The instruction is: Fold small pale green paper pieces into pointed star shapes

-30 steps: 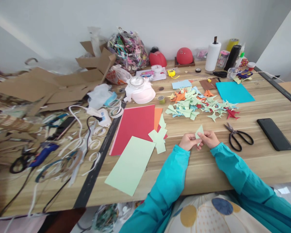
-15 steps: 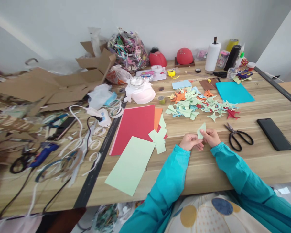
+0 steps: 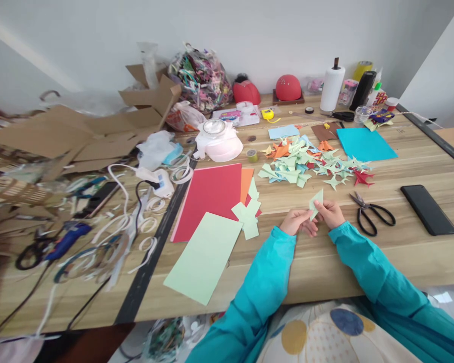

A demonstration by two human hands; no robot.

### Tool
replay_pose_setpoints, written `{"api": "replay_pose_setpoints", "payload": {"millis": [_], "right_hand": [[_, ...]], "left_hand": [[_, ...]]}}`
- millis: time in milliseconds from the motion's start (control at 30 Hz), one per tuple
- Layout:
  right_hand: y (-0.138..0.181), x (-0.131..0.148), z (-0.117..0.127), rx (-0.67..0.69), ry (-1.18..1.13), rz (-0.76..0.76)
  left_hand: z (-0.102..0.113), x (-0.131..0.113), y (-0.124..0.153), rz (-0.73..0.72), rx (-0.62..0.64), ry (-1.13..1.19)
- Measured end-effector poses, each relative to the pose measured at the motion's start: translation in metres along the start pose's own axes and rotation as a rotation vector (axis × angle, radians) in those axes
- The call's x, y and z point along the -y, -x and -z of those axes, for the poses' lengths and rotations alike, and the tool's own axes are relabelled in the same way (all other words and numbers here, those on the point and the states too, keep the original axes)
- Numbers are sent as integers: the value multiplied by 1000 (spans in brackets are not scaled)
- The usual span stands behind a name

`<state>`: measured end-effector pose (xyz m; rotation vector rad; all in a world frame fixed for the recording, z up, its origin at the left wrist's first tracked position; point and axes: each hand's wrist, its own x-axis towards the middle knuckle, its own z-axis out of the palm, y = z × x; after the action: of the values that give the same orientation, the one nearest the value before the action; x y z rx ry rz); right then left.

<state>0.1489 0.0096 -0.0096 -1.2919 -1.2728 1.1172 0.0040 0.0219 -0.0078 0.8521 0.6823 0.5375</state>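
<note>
Both hands meet over the near edge of the wooden worktop [image 3: 419, 252], between its middle and right end. The left hand [image 3: 297, 221] and the right hand [image 3: 331, 213] are together, fingers pinched on 1 small pale green folded paper piece [image 3: 315, 202], which stands tilted above the wood with its point up.

As a judgement, the fold in hand goes best with the edges lined up exactly before pressing, the left hand pinning the lower part and the right thumb running the crease from the middle outward; a thin, pointed piece like this would likely skew if pressed unevenly.

Just right of the hands lie black-handled metal scissors [image 3: 373, 213], and nearer the right edge a black smartphone [image 3: 429, 209], face dark. Beyond the hands sits a heap of folded pale green, orange and red paper shapes [image 3: 310, 164]. To the left lie a large pale green paper sheet [image 3: 204, 257] and a red card sheet [image 3: 208, 199].

No brand, label or writing is legible anywhere.
</note>
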Motion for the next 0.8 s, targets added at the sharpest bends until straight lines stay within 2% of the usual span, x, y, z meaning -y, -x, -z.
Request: {"api": "replay_pose_setpoints", "payload": {"millis": [300, 467, 633, 800], "right_hand": [[2, 0, -3, 128, -61, -7], [1, -2, -3, 78, -14, -1], [0, -1, -2, 24, 21, -19], [-1, -1, 0, -44, -46, -72]], "left_hand": [[-3, 6, -6, -90, -35, -30], [-4, 3, -3, -82, -61, -84], [-4, 0, -1, -67, -11, -93], [-3, 1, -1, -96, -30, -73]]}}
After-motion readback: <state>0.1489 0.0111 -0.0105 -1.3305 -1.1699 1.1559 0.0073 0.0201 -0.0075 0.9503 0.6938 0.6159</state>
